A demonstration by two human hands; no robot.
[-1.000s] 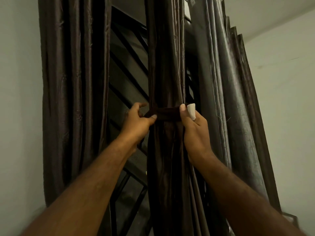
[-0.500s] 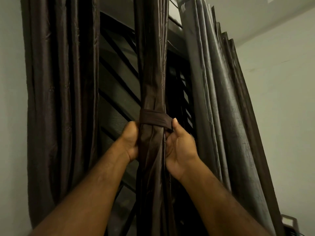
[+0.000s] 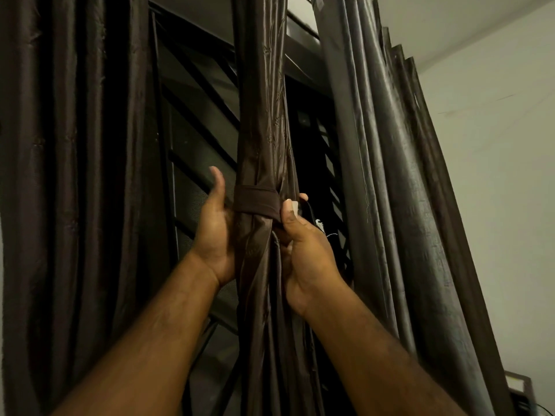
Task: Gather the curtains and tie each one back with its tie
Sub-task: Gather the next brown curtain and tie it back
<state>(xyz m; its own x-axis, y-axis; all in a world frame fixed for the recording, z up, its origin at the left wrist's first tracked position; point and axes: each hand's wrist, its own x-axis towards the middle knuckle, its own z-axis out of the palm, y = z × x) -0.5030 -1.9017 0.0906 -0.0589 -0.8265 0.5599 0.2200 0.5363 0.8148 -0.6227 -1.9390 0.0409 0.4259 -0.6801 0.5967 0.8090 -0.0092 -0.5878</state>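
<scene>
We note the tie (image 3: 256,201) wrapped round the gathered curtain (image 3: 264,115), level with the thumbs of both hands. On the right hand (image 3: 303,253), thumb and curled forefinger pinch the tie's end, with a pale tab (image 3: 293,206) showing between them. The left hand (image 3: 214,232) lays its palm against the bundle's other side, thumb straight up and clear of the cloth. Its fingers pass behind the bundle, so we cannot tell their curl. The left curtain (image 3: 75,175) and right curtain (image 3: 390,175) hang loose, well outside either hand.

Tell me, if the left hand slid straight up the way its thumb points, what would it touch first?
Probably nothing new: the left hand would run up beside the gathered curtain it touches. Behind, the dark window grille slants across, but depth is unclear.
</scene>
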